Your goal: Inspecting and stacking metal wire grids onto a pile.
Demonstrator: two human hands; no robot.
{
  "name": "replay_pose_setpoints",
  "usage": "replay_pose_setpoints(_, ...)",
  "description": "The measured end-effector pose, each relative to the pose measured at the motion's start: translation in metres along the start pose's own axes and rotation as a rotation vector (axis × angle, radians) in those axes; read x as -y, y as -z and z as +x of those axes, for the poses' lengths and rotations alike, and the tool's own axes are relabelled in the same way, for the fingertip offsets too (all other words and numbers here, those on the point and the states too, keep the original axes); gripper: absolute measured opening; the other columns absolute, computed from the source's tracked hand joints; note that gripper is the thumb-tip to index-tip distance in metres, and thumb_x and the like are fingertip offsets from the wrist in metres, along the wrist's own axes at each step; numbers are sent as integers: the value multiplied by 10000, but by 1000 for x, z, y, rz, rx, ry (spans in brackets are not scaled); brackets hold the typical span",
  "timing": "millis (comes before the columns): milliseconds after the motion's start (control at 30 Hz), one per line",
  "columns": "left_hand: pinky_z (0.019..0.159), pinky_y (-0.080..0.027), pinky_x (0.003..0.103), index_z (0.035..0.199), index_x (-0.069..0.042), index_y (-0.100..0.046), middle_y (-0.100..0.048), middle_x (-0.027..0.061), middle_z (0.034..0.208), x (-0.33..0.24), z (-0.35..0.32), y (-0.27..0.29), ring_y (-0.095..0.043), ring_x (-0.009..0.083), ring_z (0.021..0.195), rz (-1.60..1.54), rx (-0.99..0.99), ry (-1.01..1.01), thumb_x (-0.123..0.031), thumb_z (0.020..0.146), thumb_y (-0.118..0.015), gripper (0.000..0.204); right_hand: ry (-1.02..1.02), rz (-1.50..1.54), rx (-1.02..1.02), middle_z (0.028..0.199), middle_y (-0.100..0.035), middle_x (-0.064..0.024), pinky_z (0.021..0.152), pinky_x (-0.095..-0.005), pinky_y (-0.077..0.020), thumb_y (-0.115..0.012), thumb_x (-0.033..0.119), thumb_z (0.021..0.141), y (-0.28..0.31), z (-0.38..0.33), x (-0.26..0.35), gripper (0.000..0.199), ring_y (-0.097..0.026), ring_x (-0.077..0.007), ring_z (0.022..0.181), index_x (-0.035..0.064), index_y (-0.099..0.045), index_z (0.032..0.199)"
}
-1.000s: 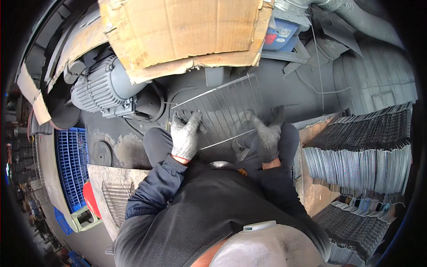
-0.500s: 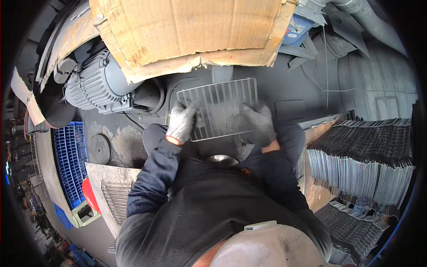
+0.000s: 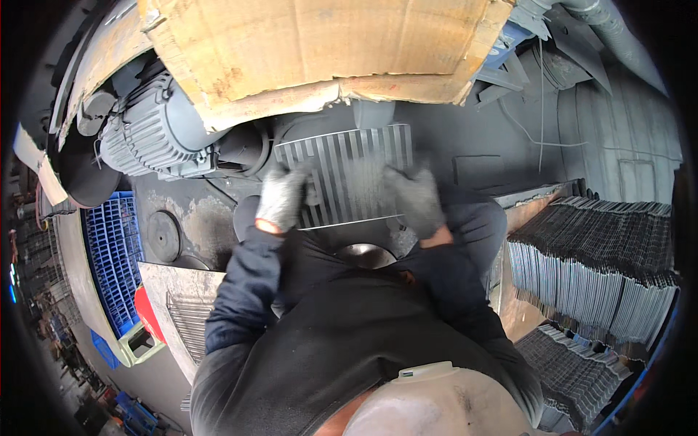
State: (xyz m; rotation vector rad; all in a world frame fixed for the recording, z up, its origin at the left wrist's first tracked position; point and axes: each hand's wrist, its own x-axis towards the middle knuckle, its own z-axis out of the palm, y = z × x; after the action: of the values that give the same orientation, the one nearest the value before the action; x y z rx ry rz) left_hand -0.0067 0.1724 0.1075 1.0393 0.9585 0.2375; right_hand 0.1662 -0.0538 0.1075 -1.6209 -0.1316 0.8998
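A flat metal grate [image 3: 349, 171] with parallel bars and a thin rectangular frame is held up in front of my knees, under the cardboard edge. My left hand [image 3: 282, 196], in a pale knit work glove, grips its left side. At the opposite side my right hand [image 3: 418, 200], in a darker, dirtier glove, closes on the frame; motion blurs its fingers. Just beyond the grate's upper edge is a grey metal post [image 3: 374, 114]. Between my thighs lies a shiny round metal piece [image 3: 367, 255], partly hidden.
Brown cardboard [image 3: 327, 51] hangs over the far side. A grey finned motor [image 3: 156, 131] stands at the far left. Blue plastic crates [image 3: 115, 254] and a board with a wire grate [image 3: 187, 320] are to my left. Tall stacks of metal grates [image 3: 592, 269] fill the right.
The grate and both hands have shifted slightly left, and the grate has tilted a little. Both hands still hold it. The surroundings have moved slightly in the picture.
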Motion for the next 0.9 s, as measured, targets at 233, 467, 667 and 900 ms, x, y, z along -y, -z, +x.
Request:
replay_pose_setpoints(233,538,-481,315,960,9,-642,-655,48,750,-11,3,-71,-587,124,602,277,143,-20,-302,934,-847,374,27,144,-128,1103,-750,-98,807,-309,-583,-699,107,1023,50,-42,44,303,-719,-182,912,-12,-680,1302)
replay_pose_setpoints(467,523,-547,293,1144,-39,-643,-691,59,851,-18,5,5,-658,152,628,-6,99,137,-164,1035,-703,177,-23,31,105,1179,-738,-71,906,-335,-542,-740,230,993,7,-14,47,404,-673,-165,1056,6,-685,1325)
replay_pose_setpoints(667,533,-570,301,1182,-48,-623,-691,50,856,-35,-3,-32,-705,170,669,-123,159,142,-162,1055,-641,171,115,-36,19,1134,-740,-71,928,-335,-530,-718,226,994,33,-25,46,330,-675,-180,1037,2,-724,1237)
replay_pose_setpoints(900,553,-559,312,1177,-17,-648,-702,65,856,-17,3,-68,-680,181,667,16,274,80,-180,1034,-668,218,40,-1,-124,1180,-753,-106,957,-316,-548,-688,122,990,60,-48,76,394,-717,-209,1012,-43,-669,1347)
